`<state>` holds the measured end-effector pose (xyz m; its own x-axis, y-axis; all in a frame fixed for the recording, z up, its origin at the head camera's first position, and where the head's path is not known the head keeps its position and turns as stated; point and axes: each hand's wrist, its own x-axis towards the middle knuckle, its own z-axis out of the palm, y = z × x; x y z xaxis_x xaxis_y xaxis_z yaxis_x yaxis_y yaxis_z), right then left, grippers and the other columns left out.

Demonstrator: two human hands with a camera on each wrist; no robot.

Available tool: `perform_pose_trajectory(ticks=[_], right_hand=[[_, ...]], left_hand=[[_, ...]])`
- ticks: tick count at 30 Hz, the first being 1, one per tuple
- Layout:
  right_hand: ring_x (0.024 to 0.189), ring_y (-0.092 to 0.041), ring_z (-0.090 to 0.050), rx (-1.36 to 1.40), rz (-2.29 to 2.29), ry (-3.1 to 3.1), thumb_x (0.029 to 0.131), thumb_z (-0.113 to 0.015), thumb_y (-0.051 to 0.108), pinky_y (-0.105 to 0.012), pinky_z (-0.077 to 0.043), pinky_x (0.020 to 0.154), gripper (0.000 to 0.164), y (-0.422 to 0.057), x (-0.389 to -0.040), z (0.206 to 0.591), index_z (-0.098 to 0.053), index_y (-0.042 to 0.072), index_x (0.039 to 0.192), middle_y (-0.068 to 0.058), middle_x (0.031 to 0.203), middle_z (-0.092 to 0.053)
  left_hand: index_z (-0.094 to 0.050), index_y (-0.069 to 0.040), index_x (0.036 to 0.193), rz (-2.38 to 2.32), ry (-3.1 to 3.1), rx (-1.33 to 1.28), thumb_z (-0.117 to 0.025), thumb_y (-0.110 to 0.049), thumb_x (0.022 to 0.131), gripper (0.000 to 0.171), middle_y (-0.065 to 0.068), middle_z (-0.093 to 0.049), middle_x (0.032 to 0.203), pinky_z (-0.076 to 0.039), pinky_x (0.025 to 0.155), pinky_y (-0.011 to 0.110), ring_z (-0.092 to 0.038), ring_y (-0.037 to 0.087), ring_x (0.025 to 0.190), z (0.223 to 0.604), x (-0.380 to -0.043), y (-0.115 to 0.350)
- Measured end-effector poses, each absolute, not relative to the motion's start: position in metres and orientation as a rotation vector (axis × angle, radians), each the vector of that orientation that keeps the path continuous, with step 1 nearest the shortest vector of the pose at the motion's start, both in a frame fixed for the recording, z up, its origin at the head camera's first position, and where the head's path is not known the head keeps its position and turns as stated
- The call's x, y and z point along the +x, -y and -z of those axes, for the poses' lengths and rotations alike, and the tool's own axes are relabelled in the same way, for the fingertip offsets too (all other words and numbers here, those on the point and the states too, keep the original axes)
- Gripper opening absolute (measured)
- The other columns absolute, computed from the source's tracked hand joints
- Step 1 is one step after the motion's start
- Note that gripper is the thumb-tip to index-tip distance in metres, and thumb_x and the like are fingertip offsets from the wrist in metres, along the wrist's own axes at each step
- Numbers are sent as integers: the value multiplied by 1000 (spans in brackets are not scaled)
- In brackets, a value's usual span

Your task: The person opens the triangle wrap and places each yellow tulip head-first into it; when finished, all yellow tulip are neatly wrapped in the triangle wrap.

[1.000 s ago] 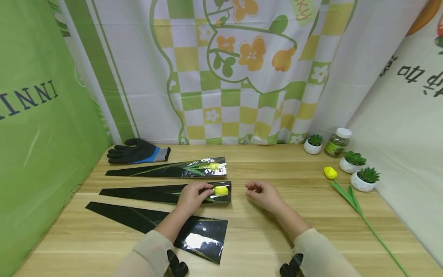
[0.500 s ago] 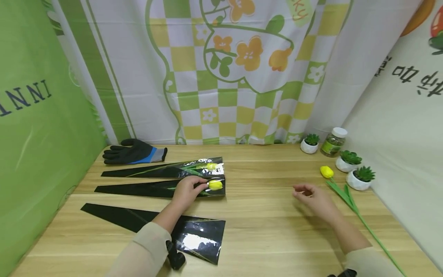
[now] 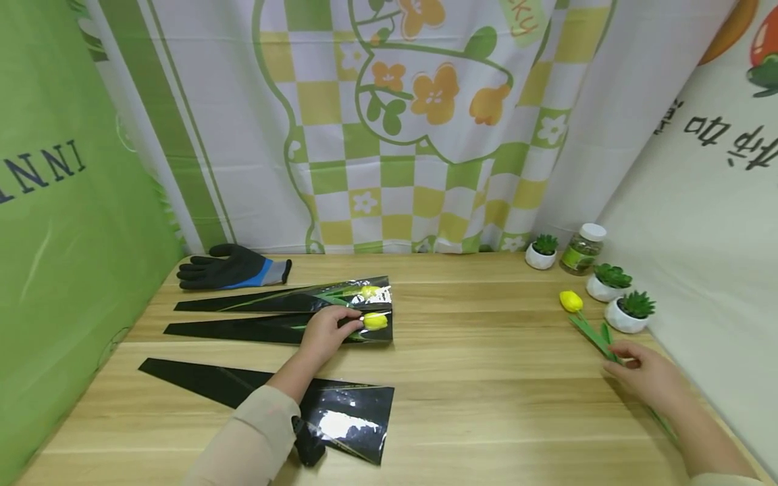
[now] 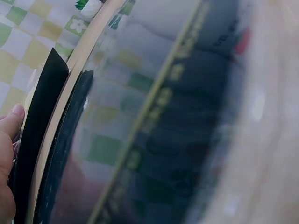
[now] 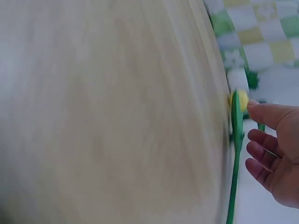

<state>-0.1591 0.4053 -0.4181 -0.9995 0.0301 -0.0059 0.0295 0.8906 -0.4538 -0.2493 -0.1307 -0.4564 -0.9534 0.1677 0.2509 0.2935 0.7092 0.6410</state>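
My left hand (image 3: 323,333) pinches the nearer wrapped tulip (image 3: 375,321) just below its yellow bloom, through its clear and black sleeve. Right behind it lies another wrapped tulip (image 3: 369,292), its sleeve edge close alongside. In the left wrist view, my thumb lies at a black sleeve (image 4: 39,130). On the right, my right hand (image 3: 649,372) is over the leaves of a loose yellow tulip (image 3: 571,301), with fingers loosely bent. The right wrist view has the thumb near the green leaf (image 5: 237,116) and a gap between thumb and fingers.
A flat black sleeve (image 3: 346,408) lies under my left forearm. A black and blue work glove (image 3: 234,268) is at the back left. Small potted succulents (image 3: 629,314) and a jar with a white lid (image 3: 582,250) line the back right of the wooden table.
My left hand has slid the nearer wrapped tulip back, up against the far one. The right hand has moved from the table's middle rightward to the loose tulip.
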Motion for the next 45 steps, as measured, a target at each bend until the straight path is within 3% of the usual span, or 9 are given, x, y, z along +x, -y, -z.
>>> perform_pose_trajectory(ticks=[6,16,27,34,40,45], right_hand=[[102,-53,-60,-49,-735,3103,95,-64,34,-60,-50,81,61,-426,-150,430,-52,-15,127,-40,118,-58],[91,-39,-64,-83,-667,3146,95,-64,34,-54,-50,78,59,-432,-149,434,-54,-16,123,-29,101,-67],[93,-43,-62,-164,-653,3225,96,-60,39,-53,-49,77,55,-435,-151,430,-60,-13,114,-27,102,-68],[84,-22,-63,-134,-695,3196,96,-60,38,-42,-50,71,53,-417,-155,423,-61,-12,114,-19,96,-71],[79,-8,-56,-129,-818,3130,98,-59,35,-26,-45,66,50,-396,-158,417,-60,-12,117,-13,93,-69],[71,-3,-52,-207,-1048,3085,99,-55,39,-22,-47,60,56,-375,-161,413,-55,-11,126,-2,91,-65]], left_hand=[[-74,-14,111,1059,2713,-426,-73,-25,88,26,6,-71,118,-49,103,46,-61,29,117,456,-247,132],[-73,-13,113,1014,2659,-467,-72,-25,89,27,6,-70,119,-49,102,48,-60,29,117,449,-236,133],[-76,-11,104,1062,2602,-627,-76,-18,86,19,5,-70,114,-49,99,48,-60,27,114,443,-198,139],[-76,-11,103,1142,2664,-663,-74,-18,87,17,1,-70,112,-52,94,44,-62,22,109,446,-171,140],[-76,-13,104,1188,2691,-769,-73,-22,89,18,-1,-71,110,-52,95,39,-63,19,106,452,-156,140],[-77,-16,103,1226,2697,-868,-73,-24,89,16,-6,-73,106,-53,94,34,-64,14,104,460,-147,139]])
